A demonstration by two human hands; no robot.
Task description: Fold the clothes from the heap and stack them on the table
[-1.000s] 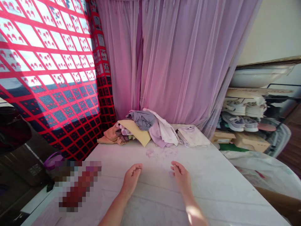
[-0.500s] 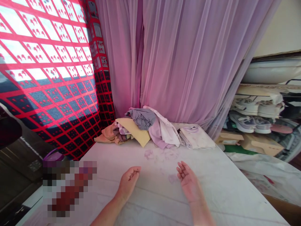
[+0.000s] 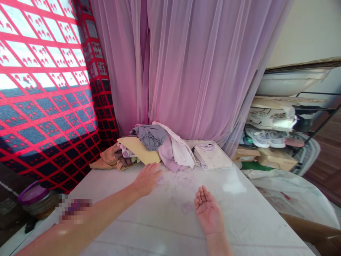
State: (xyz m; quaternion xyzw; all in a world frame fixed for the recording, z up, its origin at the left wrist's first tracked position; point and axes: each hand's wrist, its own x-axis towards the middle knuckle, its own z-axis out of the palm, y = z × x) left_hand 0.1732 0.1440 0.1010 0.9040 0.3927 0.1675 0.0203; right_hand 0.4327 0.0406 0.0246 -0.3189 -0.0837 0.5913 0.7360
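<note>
My left hand (image 3: 147,179) reaches forward over the white table (image 3: 160,220), palm down with fingers spread, just in front of a heap of clothes. Closest to its fingertips is a yellow garment (image 3: 141,149). A grey garment with a gathered edge (image 3: 151,137) lies over the heap, beside lilac (image 3: 170,153) and white (image 3: 182,145) cloth. At the heap's left end are orange-brown clothes (image 3: 106,157). My right hand (image 3: 209,210) rests palm up above the table, fingers slightly curled, holding nothing. Beyond it sits a neatly folded white garment stack (image 3: 211,156).
Purple curtains (image 3: 186,71) hang behind the table, and a red-and-black checked cloth (image 3: 48,106) hangs at the left. On the right stands a rack with shoes (image 3: 266,137) and cardboard boxes (image 3: 277,158). A purple-lidded container (image 3: 34,199) is at the lower left.
My left hand has moved forward toward the clothes heap and its fingers have opened out. My right hand stays palm up. The view has turned slightly to the right.
</note>
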